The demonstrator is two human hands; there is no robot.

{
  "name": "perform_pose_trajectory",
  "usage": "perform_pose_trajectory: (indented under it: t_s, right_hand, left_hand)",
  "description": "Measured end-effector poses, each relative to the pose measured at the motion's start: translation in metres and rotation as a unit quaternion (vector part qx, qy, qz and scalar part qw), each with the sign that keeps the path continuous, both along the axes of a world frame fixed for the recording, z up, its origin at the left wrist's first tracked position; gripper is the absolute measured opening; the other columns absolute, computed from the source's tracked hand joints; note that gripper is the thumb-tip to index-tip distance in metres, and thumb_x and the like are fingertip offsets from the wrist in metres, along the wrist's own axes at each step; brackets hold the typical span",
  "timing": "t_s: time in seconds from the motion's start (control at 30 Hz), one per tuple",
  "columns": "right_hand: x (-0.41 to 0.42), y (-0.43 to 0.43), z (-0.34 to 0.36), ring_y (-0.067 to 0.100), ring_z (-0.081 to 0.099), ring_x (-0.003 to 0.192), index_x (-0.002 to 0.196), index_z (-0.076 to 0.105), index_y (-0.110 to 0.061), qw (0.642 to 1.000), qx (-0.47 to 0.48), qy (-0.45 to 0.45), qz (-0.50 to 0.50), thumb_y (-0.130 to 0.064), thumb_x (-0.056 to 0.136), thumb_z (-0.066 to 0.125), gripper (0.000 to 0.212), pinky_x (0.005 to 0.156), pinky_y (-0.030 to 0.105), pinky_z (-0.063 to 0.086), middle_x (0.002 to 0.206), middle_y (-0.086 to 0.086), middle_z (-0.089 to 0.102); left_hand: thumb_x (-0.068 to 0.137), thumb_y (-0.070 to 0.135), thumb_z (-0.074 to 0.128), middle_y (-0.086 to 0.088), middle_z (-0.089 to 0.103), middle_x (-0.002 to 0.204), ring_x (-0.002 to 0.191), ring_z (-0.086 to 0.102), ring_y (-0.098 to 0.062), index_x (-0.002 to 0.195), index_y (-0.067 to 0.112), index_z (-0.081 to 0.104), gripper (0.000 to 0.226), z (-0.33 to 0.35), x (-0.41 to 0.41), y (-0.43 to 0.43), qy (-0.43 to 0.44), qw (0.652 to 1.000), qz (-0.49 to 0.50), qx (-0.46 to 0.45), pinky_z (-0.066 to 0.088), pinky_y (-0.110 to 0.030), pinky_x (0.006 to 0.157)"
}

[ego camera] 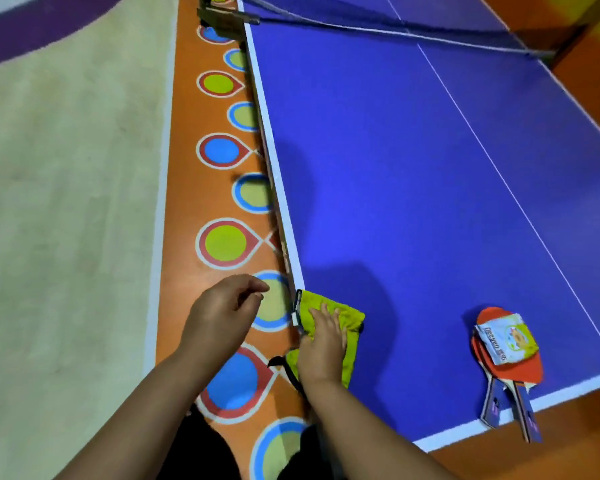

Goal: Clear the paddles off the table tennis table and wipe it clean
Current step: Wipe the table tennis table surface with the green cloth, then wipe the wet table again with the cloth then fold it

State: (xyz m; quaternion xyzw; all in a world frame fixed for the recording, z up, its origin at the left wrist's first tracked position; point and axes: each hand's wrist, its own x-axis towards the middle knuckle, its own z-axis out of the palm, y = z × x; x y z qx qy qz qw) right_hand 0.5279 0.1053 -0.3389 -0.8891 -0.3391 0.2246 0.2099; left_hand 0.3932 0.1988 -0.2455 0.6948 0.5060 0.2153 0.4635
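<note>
Here, at the far left, the pale floor (pixel 66 202) gives way to an orange border (pixel 184 188) painted with ringed circles in blue, green and red. My left hand (pixel 219 320) hangs over that border at about 8 o'clock in the view, off the table's side edge, fingers loosely curled and thumb near the forefinger, with nothing in it. Just to its right, my right hand (pixel 323 348) lies palm down, fingers spread flat, pressing on a yellow-green cloth (pixel 343 317) at the near left corner of the blue table tennis table (pixel 395 168); the cloth overlaps the white edge line, and a dark strap (pixel 284 368) trails off it over the side. The hand presses rather than grips.

Further right, at about 5 o'clock, two red paddles (pixel 513 372) lie stacked on the table's near end, their blue-striped handles sticking out past the white end line. A small printed packet (pixel 506 337) rests on top of them; its writing is too blurred for me to read. At 12 to 1 o'clock the net (pixel 413 31) crosses the table.
</note>
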Motion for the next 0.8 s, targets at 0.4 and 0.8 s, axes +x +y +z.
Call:
perform_pose_trajectory:
  t_s: [0.4, 0.8]
  right_hand:
    - [-0.141, 0.161, 0.108, 0.023, 0.065, 0.1, 0.116, 0.065, -0.029, 0.946, 0.21, 0.247, -0.016, -0.011, 0.083, 0.061, 0.038, 0.089, 0.046, 0.054, 0.102, -0.001, 0.07]
    - [-0.113, 0.342, 0.141, 0.01, 0.061, 0.079, 0.114, 0.065, -0.028, 0.937, 0.234, 0.243, 0.087, -0.004, 0.085, 0.06, 0.039, 0.075, 0.032, 0.052, 0.091, -0.008, 0.068]
  left_hand:
    - [0.085, 0.013, 0.061, 0.014, 0.059, 0.102, 0.085, 0.055, -0.005, 0.114, 0.027, 0.061, 0.033, 0.046, -0.166, 0.138, 0.056, 0.994, 0.022, 0.089, 0.04, -0.023, 0.069]
    - [0.083, 0.02, 0.065, 0.002, 0.046, 0.133, 0.12, 0.044, -0.016, 0.142, 0.024, 0.036, 0.065, 0.067, -0.138, 0.317, 0.088, 0.971, -0.027, 0.221, 0.041, -0.028, 0.083]
